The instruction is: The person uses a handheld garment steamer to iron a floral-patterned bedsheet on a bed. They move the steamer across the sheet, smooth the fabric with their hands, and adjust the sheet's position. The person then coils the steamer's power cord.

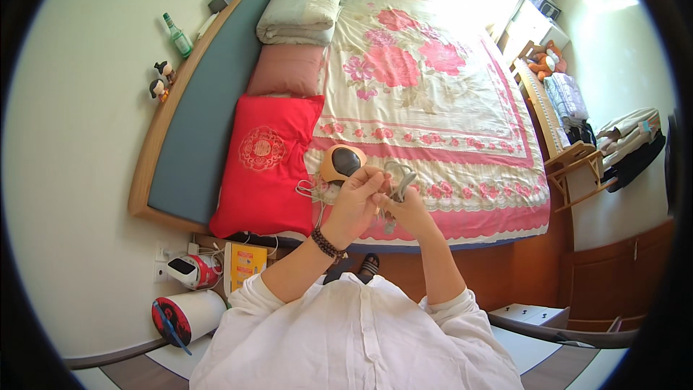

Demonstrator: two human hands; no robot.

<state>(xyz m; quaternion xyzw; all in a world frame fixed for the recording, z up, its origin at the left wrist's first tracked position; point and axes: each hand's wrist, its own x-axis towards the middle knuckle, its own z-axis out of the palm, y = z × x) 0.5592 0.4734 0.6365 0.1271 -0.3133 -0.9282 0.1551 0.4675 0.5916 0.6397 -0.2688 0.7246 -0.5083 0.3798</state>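
Observation:
Above the near edge of the bed, my right hand (408, 214) is closed around a looped, pale grey cable (403, 182). My left hand (352, 206), with a dark beaded bracelet on its wrist, is pinched on the same cable just beside it. The fingertips of both hands nearly meet. Just beyond my left hand, a rounded orange-beige device (343, 163) with a dark, shiny oval top lies on the bedspread. A thin white cord (306, 188) loops out at its left, near the red pillow.
A flowered bedspread (447, 112) covers the bed. Along the headboard (206, 101) lie a red pillow (263, 162), a pink pillow (289, 70) and a folded quilt (299, 14). A green bottle (177, 36) stands on the headboard ledge. A white cylinder (195, 315) stands at lower left.

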